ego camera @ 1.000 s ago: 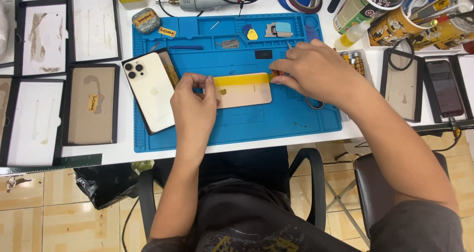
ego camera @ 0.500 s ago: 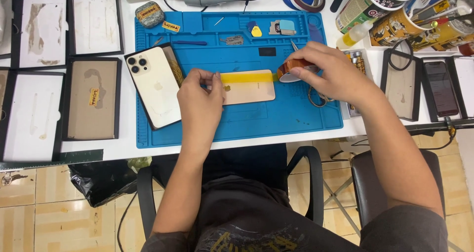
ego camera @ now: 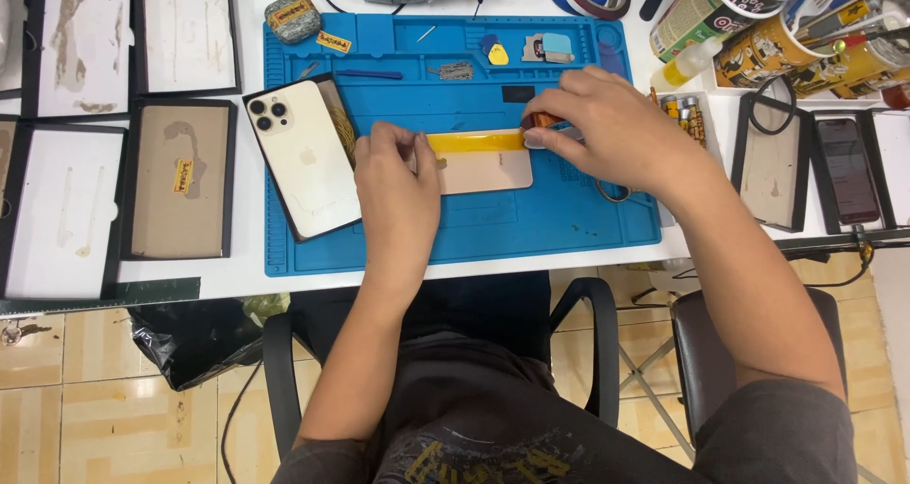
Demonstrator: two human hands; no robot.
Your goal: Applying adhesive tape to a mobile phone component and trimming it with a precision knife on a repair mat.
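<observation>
Left hand (ego camera: 396,185) pressed flat on one gold panel (ego camera: 483,169), mid blue mat (ego camera: 569,228). Right hand (ego camera: 607,128) pinched small tape roll (ego camera: 543,121); one yellow tape strip (ego camera: 474,142) stretched across panel. One white phone (ego camera: 308,166) left of panel. Scissors (ego camera: 611,192) under right hand.

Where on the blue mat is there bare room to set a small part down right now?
The blue mat is bare along its front strip, below the pinkish panel and right of the cream phone. A smaller bare patch lies between the phone and the mat's rear tray slots. The rear slots hold picks and bits. The left hand and right hand fill the middle.
</observation>
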